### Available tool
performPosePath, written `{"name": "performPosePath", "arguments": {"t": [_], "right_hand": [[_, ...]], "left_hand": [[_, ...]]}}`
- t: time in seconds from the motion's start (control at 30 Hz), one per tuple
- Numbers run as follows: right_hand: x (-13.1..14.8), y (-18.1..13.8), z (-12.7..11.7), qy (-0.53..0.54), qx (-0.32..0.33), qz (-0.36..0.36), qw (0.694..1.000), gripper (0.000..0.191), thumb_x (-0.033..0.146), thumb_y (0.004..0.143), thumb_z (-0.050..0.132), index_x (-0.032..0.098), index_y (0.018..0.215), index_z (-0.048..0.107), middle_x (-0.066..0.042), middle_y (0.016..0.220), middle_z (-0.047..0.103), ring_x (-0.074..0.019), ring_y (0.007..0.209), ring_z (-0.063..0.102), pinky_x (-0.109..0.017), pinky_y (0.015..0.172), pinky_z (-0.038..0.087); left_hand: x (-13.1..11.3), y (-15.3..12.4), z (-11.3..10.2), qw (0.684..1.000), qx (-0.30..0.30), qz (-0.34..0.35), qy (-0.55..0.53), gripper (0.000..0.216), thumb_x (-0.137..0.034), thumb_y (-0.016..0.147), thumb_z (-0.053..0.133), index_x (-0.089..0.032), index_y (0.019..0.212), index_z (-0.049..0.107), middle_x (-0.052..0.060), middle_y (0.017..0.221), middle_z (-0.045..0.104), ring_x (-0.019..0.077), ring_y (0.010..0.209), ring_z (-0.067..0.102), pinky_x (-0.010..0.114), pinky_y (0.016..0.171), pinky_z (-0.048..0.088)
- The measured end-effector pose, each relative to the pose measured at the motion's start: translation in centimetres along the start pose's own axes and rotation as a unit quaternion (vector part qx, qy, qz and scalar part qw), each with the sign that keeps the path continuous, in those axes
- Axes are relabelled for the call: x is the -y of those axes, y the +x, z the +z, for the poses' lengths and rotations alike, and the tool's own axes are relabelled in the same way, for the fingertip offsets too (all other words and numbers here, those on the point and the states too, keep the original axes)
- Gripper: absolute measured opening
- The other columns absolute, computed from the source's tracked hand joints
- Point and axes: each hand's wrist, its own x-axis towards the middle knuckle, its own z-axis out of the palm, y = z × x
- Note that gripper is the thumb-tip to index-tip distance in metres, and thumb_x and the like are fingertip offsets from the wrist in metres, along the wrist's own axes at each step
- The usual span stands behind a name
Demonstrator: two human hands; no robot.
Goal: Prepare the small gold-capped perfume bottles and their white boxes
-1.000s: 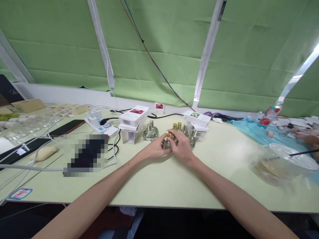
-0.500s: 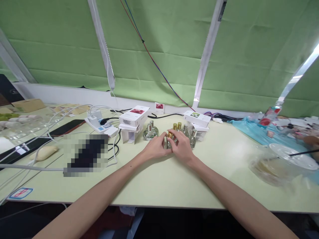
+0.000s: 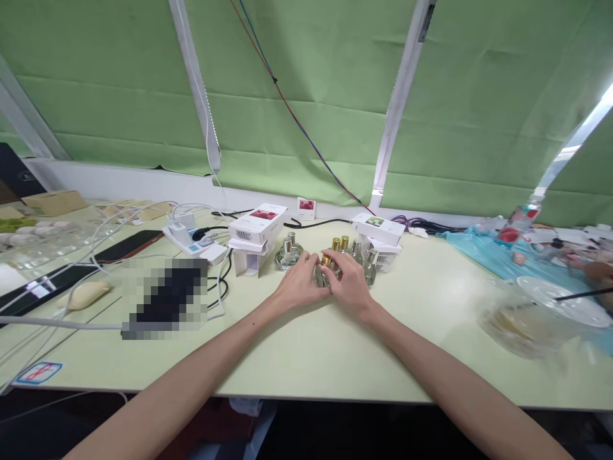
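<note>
Gold-capped bottle [image 3: 326,261] is at our twelve o'clock. Our right hand [image 3: 350,282] grasps it; our left hand [image 3: 301,282] now curls farther back, its hold we cannot tell, so handling seems unfinished.

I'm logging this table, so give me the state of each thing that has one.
Right hand: fingers on front gold-topped bottle
Left hand: curled beside it, grip unclear
Front gold-topped bottle: upright
Silver-topped bottles: upright
Lower left carton: front end open
Power strip: plugs inserted
Green blinds: lowered
</note>
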Motion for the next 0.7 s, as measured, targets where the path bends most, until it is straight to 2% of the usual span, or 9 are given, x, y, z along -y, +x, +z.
{"name": "performPosePath", "arguments": {"t": [0.7], "right_hand": [[0.5, 0.25, -0.21, -0.019, -0.013, 0.004, 1.0, 0.024, 0.024, 0.092, 0.057, 0.021, 0.115, 0.065, -0.008, 0.096, 0.07, -0.0234, 0.088, 0.062, -0.036, 0.075, 0.052]], "left_hand": [[-0.01, -0.1, 0.02, 1.0, 0.006, 0.001, -0.005, 0.038, -0.045, 0.07, 0.066, -0.024, 0.092, 0.043, 0.003, 0.096, 0.044, 0.0215, 0.08, 0.056, 0.033, 0.066, 0.044]]}}
